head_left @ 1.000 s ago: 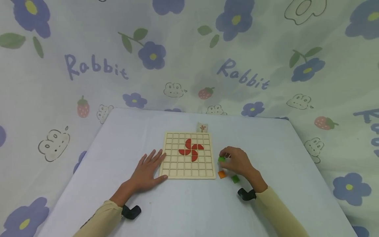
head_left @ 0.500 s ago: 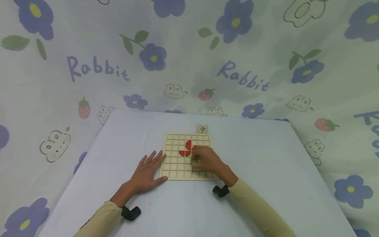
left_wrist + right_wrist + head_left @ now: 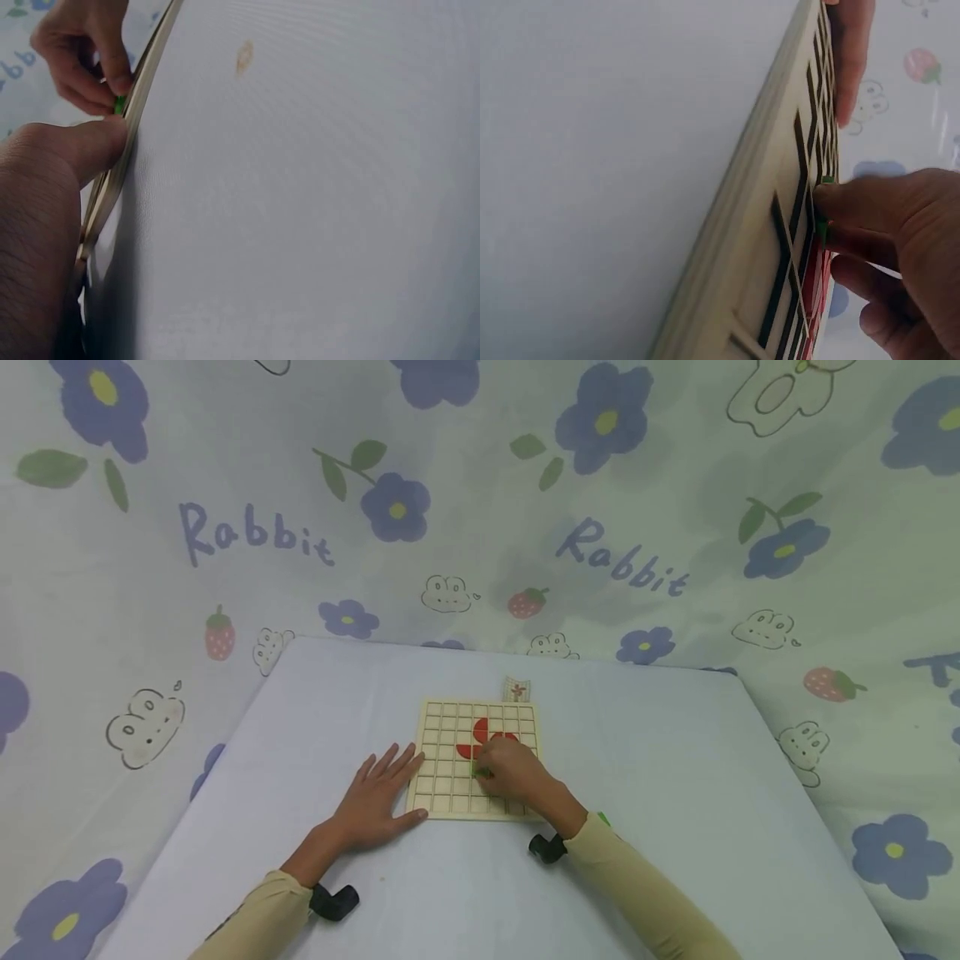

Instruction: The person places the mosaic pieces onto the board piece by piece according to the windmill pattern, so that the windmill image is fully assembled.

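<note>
A pale wooden grid board (image 3: 442, 807) lies on the table with red quarter-round pieces (image 3: 482, 728) set in its middle cells. Over the board, my right hand (image 3: 516, 774) pinches a small green tile (image 3: 477, 769) between thumb and fingers, just below the red pieces. The right wrist view shows the thumb (image 3: 859, 206) pressing the green tile (image 3: 823, 225) right at the grid. My left hand (image 3: 375, 797) lies flat with spread fingers, its fingertips and thumb at the board's left edge. In the left wrist view its thumb (image 3: 97, 146) touches the board's side (image 3: 112, 180).
A small pattern card (image 3: 517, 690) with a red pinwheel lies behind the board. Another green tile (image 3: 603, 819) peeks out beside the right sleeve (image 3: 637, 885), which covers the spot of the orange tile. A printed cloth (image 3: 450, 527) hangs behind the white table (image 3: 675, 752).
My right hand has carried the green tile leftward from the table beside the board to a cell under the red pieces. The left hand has stayed at the board's edge.
</note>
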Demonstrator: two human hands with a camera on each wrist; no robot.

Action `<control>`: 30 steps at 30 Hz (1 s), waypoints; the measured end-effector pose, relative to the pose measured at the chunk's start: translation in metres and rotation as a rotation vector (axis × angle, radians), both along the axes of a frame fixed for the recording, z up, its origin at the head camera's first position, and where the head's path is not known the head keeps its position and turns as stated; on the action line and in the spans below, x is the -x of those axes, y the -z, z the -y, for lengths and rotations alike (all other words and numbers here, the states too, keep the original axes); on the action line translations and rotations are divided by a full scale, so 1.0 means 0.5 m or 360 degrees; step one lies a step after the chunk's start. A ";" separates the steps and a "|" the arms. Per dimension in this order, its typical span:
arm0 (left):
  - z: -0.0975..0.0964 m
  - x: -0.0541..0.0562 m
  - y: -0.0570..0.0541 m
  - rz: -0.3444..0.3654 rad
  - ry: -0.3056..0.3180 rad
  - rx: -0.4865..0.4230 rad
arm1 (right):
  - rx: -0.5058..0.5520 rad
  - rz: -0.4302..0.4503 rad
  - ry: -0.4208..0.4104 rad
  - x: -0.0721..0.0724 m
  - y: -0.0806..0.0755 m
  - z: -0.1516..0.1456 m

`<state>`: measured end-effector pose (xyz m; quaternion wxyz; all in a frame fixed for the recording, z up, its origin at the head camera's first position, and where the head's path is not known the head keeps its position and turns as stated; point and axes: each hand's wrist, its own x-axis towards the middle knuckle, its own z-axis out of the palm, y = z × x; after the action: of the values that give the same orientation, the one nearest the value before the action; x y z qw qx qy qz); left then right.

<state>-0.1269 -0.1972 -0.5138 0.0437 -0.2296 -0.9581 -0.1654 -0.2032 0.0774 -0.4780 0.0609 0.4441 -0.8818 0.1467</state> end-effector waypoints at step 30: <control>-0.003 0.001 0.001 0.0029 -0.0015 0.0012 | 0.0033 0.0072 0.0353 -0.044 0.004 -0.144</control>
<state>-0.1273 -0.1957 -0.5144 0.0349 -0.2238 -0.9602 -0.1636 -0.1812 0.1494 -0.4802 0.0614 0.3397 -0.9251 0.1582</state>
